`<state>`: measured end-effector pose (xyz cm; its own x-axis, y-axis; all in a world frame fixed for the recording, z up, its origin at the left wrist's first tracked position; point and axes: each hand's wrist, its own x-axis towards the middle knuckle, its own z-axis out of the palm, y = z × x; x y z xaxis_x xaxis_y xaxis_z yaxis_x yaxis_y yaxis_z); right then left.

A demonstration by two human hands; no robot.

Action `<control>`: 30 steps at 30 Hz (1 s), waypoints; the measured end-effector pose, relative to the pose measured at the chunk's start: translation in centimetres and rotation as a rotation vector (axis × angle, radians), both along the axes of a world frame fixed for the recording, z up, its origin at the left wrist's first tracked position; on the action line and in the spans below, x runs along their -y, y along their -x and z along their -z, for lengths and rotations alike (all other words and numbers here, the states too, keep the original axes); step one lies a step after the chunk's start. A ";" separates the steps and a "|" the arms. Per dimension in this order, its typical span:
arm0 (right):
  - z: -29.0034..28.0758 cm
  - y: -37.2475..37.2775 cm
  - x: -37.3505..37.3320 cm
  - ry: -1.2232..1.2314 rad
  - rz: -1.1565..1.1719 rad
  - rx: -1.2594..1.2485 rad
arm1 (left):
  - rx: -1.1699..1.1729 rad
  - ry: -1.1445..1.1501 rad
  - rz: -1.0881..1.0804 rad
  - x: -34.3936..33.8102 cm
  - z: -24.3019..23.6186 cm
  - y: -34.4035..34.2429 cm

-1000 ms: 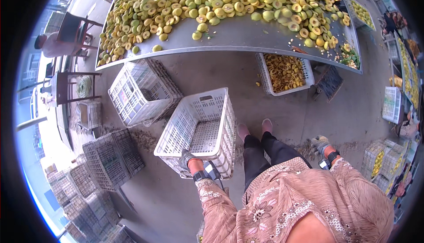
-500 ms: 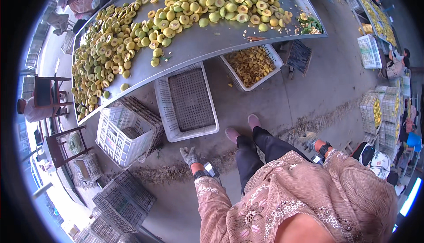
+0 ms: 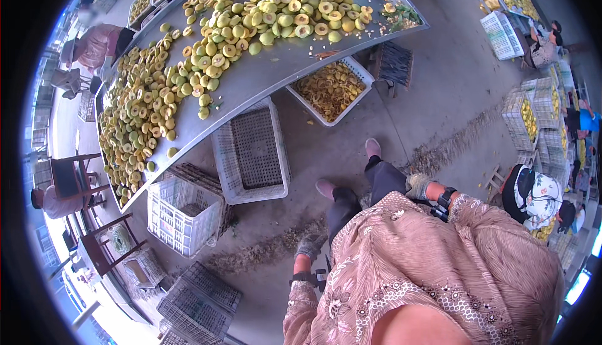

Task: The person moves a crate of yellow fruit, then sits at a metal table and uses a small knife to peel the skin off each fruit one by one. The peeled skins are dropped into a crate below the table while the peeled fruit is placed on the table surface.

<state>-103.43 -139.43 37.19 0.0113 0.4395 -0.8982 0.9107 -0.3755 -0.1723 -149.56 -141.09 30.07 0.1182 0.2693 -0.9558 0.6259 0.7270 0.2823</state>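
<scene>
My left hand, in a grey work glove, hangs beside my left leg above the floor. Its fingers are loosely extended and nothing shows in them. In front of my right thigh is my right hand, also gloved, with slightly bent fingers and nothing visible in its grasp. Ahead stands a metal table heaped with halved yellow-green fruit. A pale rectangular crate sits below its near edge, apart from both hands. To its right, another crate holds yellow-brown fruit scraps.
A white crate stands left, with grey crates nearer me. A low dark stool is by the table's right end. At right are stacked fruit crates and a floral bag. People sit or bend farther off.
My left hand has dropped back toward my leg, its fingers less spread. The right has come inward to my thigh. My feet have shifted and the view has turned.
</scene>
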 end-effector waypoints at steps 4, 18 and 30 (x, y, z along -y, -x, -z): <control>-3.0 -2.8 -1.3 0.029 0.169 -0.017 | 0.050 0.040 0.135 -0.8 0.1 -0.8; -1.4 -19.3 -10.4 0.184 -0.163 -0.722 | 0.406 -0.618 1.095 -13.5 -8.3 -16.5; 17.7 -29.7 -22.0 -0.005 1.179 -0.301 | 0.458 0.254 1.056 -28.5 -2.8 -28.2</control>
